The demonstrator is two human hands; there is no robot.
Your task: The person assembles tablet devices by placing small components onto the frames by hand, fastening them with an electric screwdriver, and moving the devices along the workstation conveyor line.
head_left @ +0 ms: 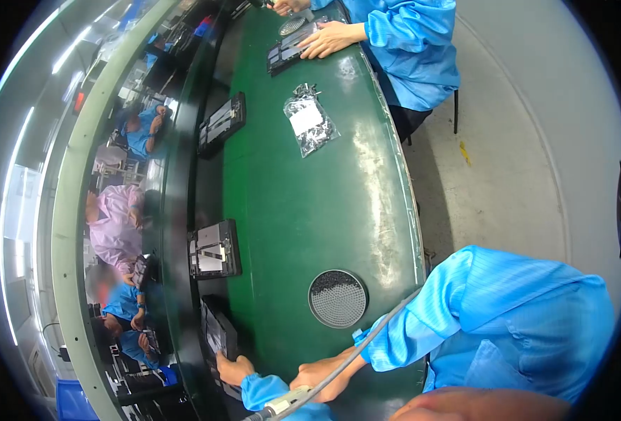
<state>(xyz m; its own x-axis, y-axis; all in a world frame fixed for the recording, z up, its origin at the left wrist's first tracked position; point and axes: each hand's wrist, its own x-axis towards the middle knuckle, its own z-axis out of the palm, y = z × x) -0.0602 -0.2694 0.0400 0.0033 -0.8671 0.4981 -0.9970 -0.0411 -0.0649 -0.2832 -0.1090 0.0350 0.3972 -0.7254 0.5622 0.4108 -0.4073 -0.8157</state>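
Observation:
My left hand (234, 369) has its fingers bent over the near edge of a flat black electronic unit (215, 328) with grey panels. The unit's lower part is hidden. My right hand (328, 379) is closed around a pale cylindrical tool (286, 401) that looks like an electric screwdriver, close above my left sleeve. Its tip is hard to make out at the frame's lower edge. A grey cable (366, 342) passes over my right wrist. Near my right forearm, a round metal dish (338, 299) holds many small dark screw-like pieces.
Similar black units stand along the green table's (289, 210) far side, one at mid-length (214, 250), another farther up (222, 125). A clear bag of small dark parts (310, 125) lies between me and a co-worker in blue (412, 49), whose hand (333, 39) touches another unit.

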